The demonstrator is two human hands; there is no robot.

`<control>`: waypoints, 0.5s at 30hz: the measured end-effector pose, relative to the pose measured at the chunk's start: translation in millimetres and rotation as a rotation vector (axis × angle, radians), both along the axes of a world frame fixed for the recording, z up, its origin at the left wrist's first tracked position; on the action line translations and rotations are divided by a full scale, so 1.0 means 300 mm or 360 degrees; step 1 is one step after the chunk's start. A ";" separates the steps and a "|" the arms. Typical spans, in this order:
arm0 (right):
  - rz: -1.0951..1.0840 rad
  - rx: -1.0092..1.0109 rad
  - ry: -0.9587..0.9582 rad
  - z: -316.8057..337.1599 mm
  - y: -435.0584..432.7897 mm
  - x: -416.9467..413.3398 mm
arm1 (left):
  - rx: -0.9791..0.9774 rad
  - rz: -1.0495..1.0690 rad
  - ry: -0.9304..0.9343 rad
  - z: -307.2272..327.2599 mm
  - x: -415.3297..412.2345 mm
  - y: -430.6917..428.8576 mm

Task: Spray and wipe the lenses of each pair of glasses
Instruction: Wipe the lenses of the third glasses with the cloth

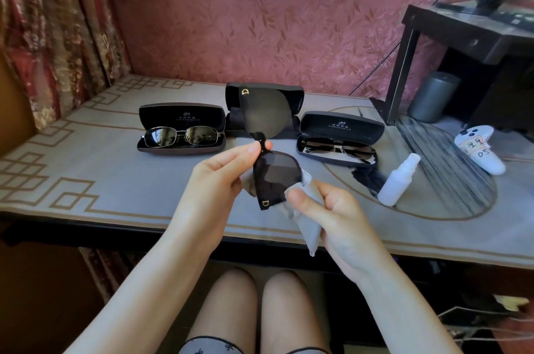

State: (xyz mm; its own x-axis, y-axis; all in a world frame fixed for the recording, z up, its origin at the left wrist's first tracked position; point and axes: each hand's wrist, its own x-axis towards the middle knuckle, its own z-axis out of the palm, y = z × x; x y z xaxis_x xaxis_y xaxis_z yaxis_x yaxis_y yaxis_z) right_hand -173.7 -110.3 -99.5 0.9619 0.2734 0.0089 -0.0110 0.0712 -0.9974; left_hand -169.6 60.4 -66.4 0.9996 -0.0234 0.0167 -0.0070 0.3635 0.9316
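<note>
Grey fret-bordered desk (pixel 101 157), red wallpaper (pixel 260 30), "D5"-labelled controller (pixel 479 151); left hand (pixel 222 180) fingers around black sunglasses (pixel 274 171), right hand (pixel 338 218) fingers around cloth (pixel 309 226).

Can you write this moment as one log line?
step: wiping lens | left hand: pinches black sunglasses at bridge | right hand: holds grey cloth against near lens | spray bottle: on table

The table (pixel 86 163) bears left case (pixel 182 118), middle case (pixel 294 96), right case (pixel 342 126), spray bottle (pixel 397 180), controller (pixel 479 153).
</note>
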 end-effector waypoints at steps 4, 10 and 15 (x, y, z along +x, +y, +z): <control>-0.0153 0.0190 0.0108 0.023 -0.021 0.010 | 0.0032 0.0063 -0.0014 0.005 0.008 0.028; -0.0057 0.0457 -0.0140 0.109 -0.025 0.056 | 0.0334 0.0013 -0.0049 0.001 -0.014 0.020; 0.0207 0.0614 -0.0111 0.157 0.020 0.085 | 0.0470 0.0038 -0.0092 0.000 -0.019 0.002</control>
State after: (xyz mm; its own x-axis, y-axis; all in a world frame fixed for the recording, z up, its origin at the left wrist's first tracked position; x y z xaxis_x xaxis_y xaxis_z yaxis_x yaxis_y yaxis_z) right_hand -148.2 -104.3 -52.2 0.9129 0.3567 0.1986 0.0222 0.4423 -0.8966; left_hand -175.2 61.0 -66.4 0.9975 -0.0125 0.0696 -0.0684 0.0759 0.9948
